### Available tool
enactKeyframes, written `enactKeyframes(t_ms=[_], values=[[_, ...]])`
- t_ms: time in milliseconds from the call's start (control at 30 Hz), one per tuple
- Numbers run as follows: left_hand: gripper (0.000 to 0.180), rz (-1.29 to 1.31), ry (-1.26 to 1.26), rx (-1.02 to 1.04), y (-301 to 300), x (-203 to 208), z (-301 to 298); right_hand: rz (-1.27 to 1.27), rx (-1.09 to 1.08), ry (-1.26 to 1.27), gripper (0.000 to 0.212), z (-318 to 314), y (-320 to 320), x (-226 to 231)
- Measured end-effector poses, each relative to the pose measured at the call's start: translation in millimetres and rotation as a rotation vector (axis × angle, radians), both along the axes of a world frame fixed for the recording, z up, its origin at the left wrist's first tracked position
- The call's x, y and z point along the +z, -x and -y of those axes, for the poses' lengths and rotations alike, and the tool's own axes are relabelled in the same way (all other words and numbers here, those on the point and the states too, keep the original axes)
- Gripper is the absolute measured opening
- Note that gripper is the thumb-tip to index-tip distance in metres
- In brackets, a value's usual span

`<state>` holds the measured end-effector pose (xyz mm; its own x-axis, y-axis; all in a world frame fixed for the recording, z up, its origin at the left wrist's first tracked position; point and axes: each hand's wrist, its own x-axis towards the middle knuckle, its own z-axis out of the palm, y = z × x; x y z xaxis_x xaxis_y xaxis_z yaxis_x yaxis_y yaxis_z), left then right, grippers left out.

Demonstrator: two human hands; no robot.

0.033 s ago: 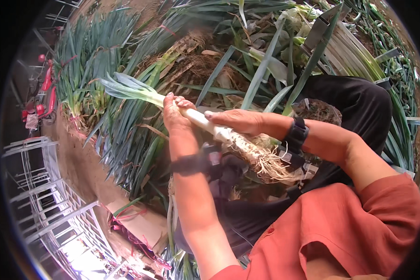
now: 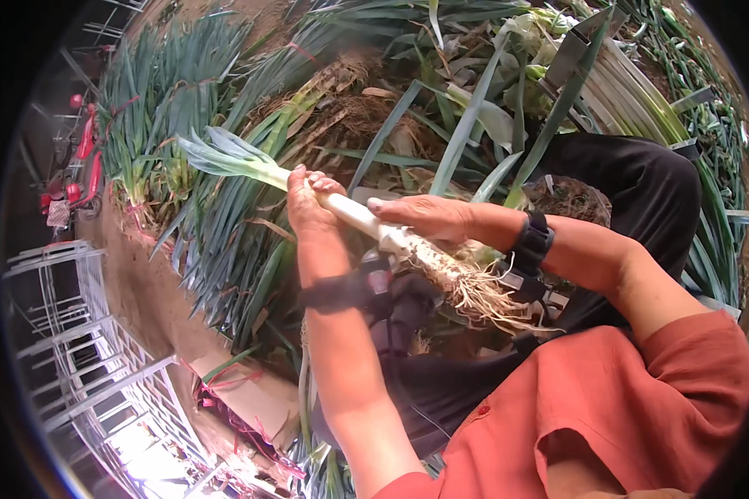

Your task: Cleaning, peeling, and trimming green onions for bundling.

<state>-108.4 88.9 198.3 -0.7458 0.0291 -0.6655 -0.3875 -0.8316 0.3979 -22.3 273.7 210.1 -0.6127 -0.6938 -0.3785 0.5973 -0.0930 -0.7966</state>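
A leek [image 2: 354, 212] lies slantwise across my front. Its green leaves point to the far left, and its soil-stained root end [image 2: 483, 291] points to the near right. My left hand [image 2: 312, 204] is closed round the shaft just below the leaves. Closed on the middle of the shaft is my right hand [image 2: 420, 216], its thumb stretched along the top; the fingers beneath are mostly hidden. Between my hands the shaft is smooth and white. Loose skin sits just below my right thumb, and the shaft beyond it is dirty, ending in stringy roots.
Bundled leeks [image 2: 175, 108] stand at the left, and a pile of leeks [image 2: 233, 224] lies nearer. Trimmed white stalks [image 2: 624, 91] rest in a metal holder at the far right. A white metal rack [image 2: 100, 358] and a cardboard sheet [image 2: 250, 391] are at the lower left.
The leek and my left hand have shifted very slightly to the left. The loose skin and roots have moved a little; both hands keep their hold.
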Motion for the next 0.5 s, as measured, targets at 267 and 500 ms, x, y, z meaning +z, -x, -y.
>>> enactKeyframes(t_ms=[267,500], values=[[0.025,-0.122,0.289,0.067,11.2,25.9,56.5,-0.274,-0.022,-0.181,0.061,-12.4,-49.2,25.3],[0.026,-0.109,0.417,0.21,17.5,23.9,114.2,-0.619,0.152,-0.466,0.042,-39.2,-74.6,37.8]])
